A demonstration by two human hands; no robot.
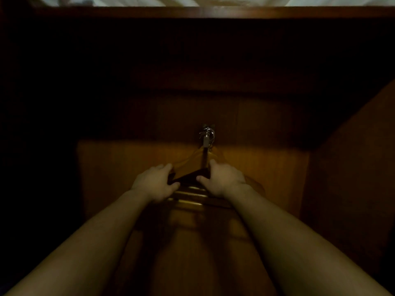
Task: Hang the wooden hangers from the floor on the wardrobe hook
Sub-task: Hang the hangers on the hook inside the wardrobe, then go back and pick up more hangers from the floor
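Two bare forearms are reaching up and away from the camera into a dim wooden wardrobe, nearly filling the lower half of the head view. The left hand (155, 183) is curling around the left end of a bundle of wooden hangers (193, 194), thumb below and fingers (165, 167) wrapping over the top. The right hand (222, 178) is gripping the right side of the same bundle, thumb pressing on a dark, flat triangular piece and the other fingers closing behind it. Both hands are clasping firmly, with no gap showing.

The hangers are looking smooth and varnished, and their straight lower bars are showing as pale golden stripes stacked between the wrists. Thin angled shoulders are rising from the hands toward a shiny metal hook (207, 133) fixed to the wardrobe back panel (267, 167). Several wire hanger hooks are bunching on it, so the hangers are hanging there, with a small pale tag dangling just below.

The panel is glowing warm orange-brown with faint vertical grain. A slanted side wall (352, 167) is closing in on the right. The left side is lost in darkness. Farther up, a dark wooden top rail (192, 12) is crossing the frame, with a white blurred surface cut off above it.
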